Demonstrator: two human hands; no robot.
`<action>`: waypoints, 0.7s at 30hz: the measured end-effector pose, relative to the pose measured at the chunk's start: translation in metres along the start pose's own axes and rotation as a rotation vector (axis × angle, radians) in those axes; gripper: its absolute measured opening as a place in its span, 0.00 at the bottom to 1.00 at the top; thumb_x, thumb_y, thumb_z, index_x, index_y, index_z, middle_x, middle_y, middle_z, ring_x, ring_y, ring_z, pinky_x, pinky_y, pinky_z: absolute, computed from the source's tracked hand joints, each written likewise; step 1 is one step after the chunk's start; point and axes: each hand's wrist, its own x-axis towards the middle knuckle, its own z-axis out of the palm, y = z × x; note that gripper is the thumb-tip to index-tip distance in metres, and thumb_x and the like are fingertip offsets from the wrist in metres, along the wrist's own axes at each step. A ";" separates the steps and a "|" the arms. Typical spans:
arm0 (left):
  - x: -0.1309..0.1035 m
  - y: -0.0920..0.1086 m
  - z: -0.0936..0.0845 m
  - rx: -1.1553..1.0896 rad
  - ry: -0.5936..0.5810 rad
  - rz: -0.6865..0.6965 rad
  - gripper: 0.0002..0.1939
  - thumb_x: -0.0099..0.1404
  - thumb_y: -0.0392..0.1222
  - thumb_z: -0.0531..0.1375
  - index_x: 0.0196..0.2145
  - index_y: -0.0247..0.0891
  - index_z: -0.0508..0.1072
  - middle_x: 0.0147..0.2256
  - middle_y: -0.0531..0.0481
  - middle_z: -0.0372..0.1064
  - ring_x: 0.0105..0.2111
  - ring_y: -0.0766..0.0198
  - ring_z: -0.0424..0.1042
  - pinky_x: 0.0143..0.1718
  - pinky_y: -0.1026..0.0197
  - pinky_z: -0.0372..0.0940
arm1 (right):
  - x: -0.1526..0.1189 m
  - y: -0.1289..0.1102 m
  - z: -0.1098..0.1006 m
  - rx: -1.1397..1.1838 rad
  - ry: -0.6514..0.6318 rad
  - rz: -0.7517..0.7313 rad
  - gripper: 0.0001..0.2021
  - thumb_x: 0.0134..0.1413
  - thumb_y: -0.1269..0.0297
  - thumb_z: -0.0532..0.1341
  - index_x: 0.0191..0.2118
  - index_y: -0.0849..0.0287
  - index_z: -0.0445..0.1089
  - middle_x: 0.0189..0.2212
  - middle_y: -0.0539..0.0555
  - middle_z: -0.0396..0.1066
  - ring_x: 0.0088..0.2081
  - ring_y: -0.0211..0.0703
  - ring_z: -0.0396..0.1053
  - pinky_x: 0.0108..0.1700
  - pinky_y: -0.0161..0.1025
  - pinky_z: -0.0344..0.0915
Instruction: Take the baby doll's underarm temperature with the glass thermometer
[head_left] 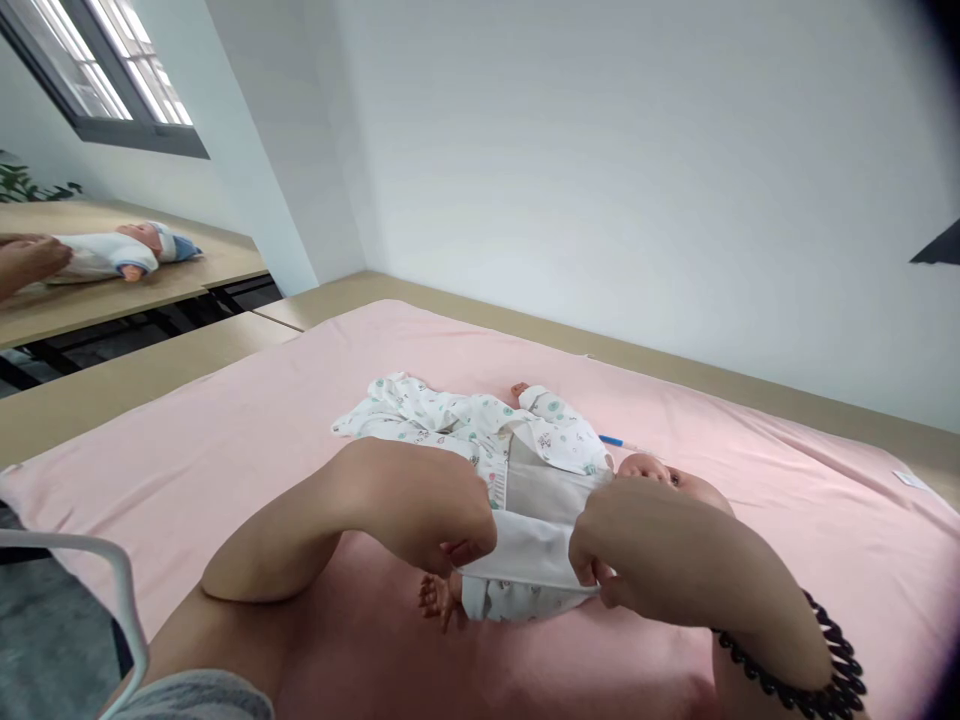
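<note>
A baby doll [645, 466] lies on its back on a pink sheet [247, 460], its head to the right. It wears a white patterned outfit [427, 410], open at the chest over a plain light layer. My left hand [442, 505] is closed on the edge of the white cloth [529, 545] at the doll's near side. My right hand [637, 545] pinches the same cloth further right, close to the doll's head and partly covering it. The cloth is stretched between both hands. Below it show a patterned sleeve [517, 600] and a doll hand [441, 598].
A blue pen-like item [613, 440] lies beyond the doll. At the far left, another person's hands [34, 262] touch a second doll [112, 255] on a wooden table [225, 250]. A white curved bar [124, 590] stands at the lower left, and a wall runs behind the table.
</note>
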 end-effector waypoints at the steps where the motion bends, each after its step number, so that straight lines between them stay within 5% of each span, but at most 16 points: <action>1: 0.001 0.000 0.001 -0.010 0.003 -0.001 0.11 0.54 0.28 0.62 0.25 0.45 0.74 0.25 0.55 0.72 0.27 0.61 0.67 0.34 0.58 0.58 | 0.001 -0.002 -0.001 -0.029 -0.068 -0.059 0.14 0.32 0.82 0.64 0.17 0.52 0.69 0.17 0.45 0.66 0.24 0.39 0.64 0.30 0.40 0.52; 4: 0.003 -0.004 0.004 -0.006 0.018 0.016 0.10 0.52 0.28 0.66 0.25 0.44 0.76 0.24 0.55 0.72 0.26 0.62 0.66 0.32 0.59 0.57 | 0.003 -0.004 -0.010 -0.033 -0.203 -0.074 0.11 0.38 0.76 0.68 0.25 0.48 0.77 0.21 0.45 0.73 0.26 0.40 0.68 0.31 0.40 0.55; 8: 0.002 -0.021 0.001 0.067 0.058 -0.054 0.06 0.58 0.36 0.70 0.34 0.44 0.80 0.33 0.51 0.77 0.33 0.59 0.71 0.36 0.60 0.60 | 0.000 0.016 -0.029 0.055 -0.072 0.124 0.03 0.49 0.61 0.68 0.27 0.48 0.78 0.25 0.47 0.76 0.29 0.42 0.70 0.31 0.40 0.59; 14: 0.005 -0.047 -0.010 0.154 0.254 -0.311 0.19 0.66 0.51 0.66 0.54 0.51 0.78 0.48 0.45 0.74 0.47 0.53 0.71 0.48 0.56 0.60 | 0.002 0.052 -0.036 0.161 -0.027 0.148 0.07 0.52 0.65 0.62 0.30 0.48 0.78 0.33 0.49 0.78 0.38 0.45 0.73 0.36 0.39 0.64; 21: 0.013 -0.060 -0.008 0.126 0.185 -0.340 0.30 0.62 0.58 0.67 0.60 0.56 0.72 0.65 0.45 0.62 0.60 0.46 0.64 0.56 0.52 0.58 | 0.020 0.056 -0.024 0.189 -0.115 0.186 0.10 0.48 0.59 0.67 0.39 0.47 0.81 0.41 0.51 0.79 0.41 0.49 0.75 0.42 0.42 0.68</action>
